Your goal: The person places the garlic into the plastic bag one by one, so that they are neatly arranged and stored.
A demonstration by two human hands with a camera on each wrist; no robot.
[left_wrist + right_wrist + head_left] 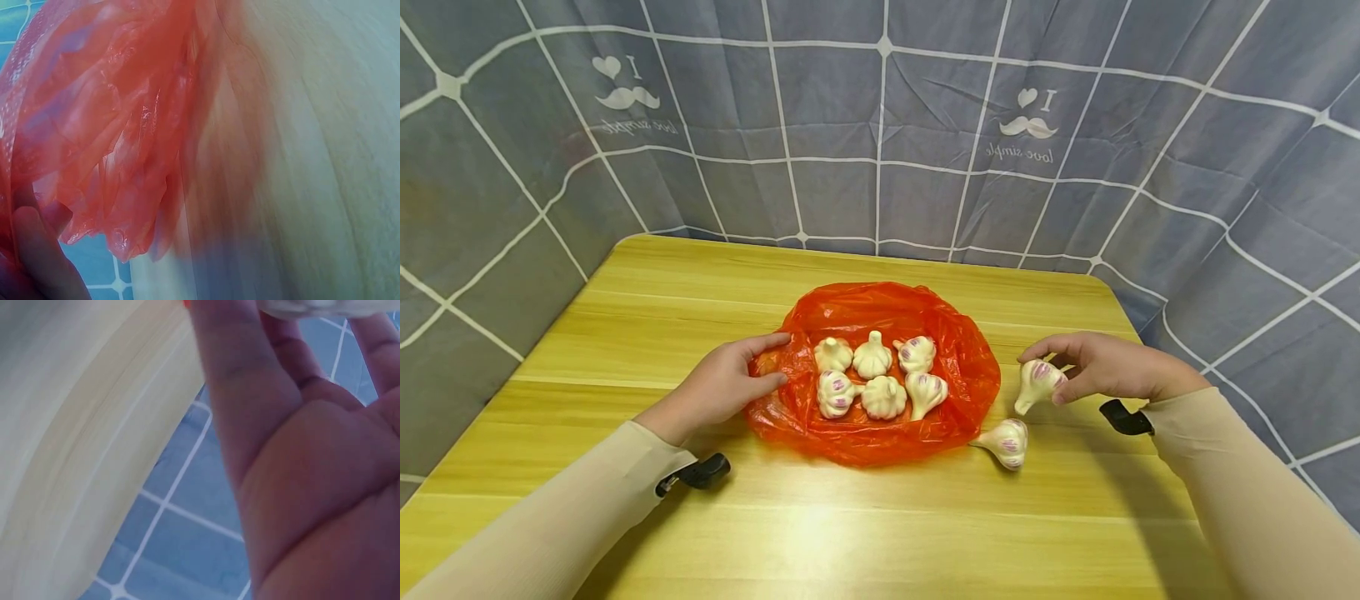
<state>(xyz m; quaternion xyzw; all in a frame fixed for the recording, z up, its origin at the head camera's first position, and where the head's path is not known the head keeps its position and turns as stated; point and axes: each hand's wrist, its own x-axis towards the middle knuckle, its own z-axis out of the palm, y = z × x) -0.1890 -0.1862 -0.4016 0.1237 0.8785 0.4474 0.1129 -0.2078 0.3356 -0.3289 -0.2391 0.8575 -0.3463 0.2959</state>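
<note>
A red plastic bag (967, 354) lies spread open on the table, with several white garlic bulbs (883, 397) in two rows inside it. My left hand (715, 383) holds the bag's left edge. In the left wrist view, fingers (44, 250) show at the crumpled red film (112, 125). To the right of the bag, my right hand (1105, 367) grips one purple-streaked garlic bulb (1039, 382) between thumb and fingers, stem pointing down. Only the lower rim of that garlic bulb (325, 307) shows in the right wrist view.
Another garlic bulb (1007, 443) lies on the table beside the bag's right edge, its stem toward the bag. The light wood table (820, 533) ends at the back against a grey-blue checked curtain (835, 100), which also hangs at both sides.
</note>
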